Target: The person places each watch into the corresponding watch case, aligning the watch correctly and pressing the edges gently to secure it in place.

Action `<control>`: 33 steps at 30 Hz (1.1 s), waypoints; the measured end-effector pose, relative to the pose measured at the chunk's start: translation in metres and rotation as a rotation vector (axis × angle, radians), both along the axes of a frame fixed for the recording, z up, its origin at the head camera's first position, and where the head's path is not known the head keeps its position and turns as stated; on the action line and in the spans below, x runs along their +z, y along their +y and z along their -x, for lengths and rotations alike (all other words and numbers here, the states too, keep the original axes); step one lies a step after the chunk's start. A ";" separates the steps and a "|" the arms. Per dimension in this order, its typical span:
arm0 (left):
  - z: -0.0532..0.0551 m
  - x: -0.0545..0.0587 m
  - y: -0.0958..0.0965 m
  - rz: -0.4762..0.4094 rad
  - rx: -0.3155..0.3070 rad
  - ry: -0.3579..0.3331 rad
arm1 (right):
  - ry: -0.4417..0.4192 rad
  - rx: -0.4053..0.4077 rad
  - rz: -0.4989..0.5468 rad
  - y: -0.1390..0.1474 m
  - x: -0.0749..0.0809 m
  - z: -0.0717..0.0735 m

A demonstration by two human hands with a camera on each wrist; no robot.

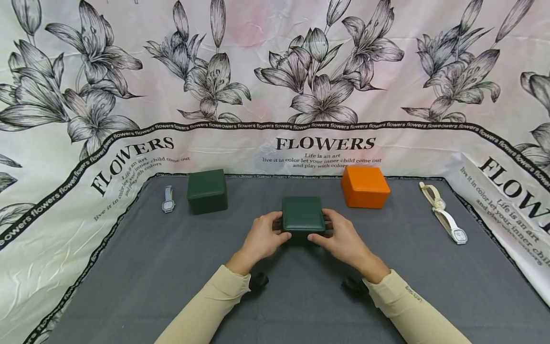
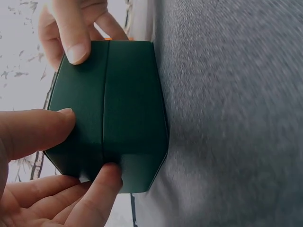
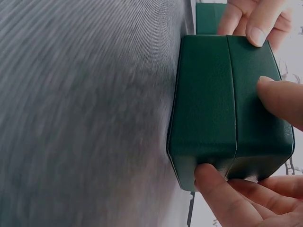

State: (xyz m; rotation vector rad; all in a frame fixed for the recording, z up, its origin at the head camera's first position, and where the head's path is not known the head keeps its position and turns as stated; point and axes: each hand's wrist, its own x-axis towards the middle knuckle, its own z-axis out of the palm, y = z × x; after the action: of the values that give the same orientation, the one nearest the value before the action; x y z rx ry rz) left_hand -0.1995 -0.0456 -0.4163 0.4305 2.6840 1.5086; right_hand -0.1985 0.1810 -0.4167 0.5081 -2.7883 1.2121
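A dark green box (image 1: 302, 214) with its lid closed sits on the grey cloth in the middle of the head view. My left hand (image 1: 263, 236) grips its left side, the thumb on the front of the lid and the other fingers along the side. On the opposite side, my right hand (image 1: 345, 239) holds it in the same way. The left wrist view shows the lid seam of the green box (image 2: 105, 109) running unbroken across the front. From the right wrist, the left thumb appears at the far end of the box (image 3: 208, 104). Its inside is hidden.
A second green box (image 1: 207, 191) stands at the back left, beside a pale watch (image 1: 168, 200). At the back right is an orange box (image 1: 365, 187). Farther right lie a cream watch (image 1: 434, 197) and a white watch (image 1: 451, 226). A flower-printed cloth (image 1: 240, 148) borders the back.
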 end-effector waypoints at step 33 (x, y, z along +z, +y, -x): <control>-0.003 -0.012 -0.008 0.056 0.121 -0.093 | -0.054 0.350 -0.075 0.017 0.000 0.046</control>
State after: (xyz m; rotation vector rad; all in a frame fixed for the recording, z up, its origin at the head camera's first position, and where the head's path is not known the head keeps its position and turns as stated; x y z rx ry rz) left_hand -0.1961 -0.0538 -0.4281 0.1930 2.7158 1.4390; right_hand -0.2445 0.1984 -0.4168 1.0196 -2.8823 1.1924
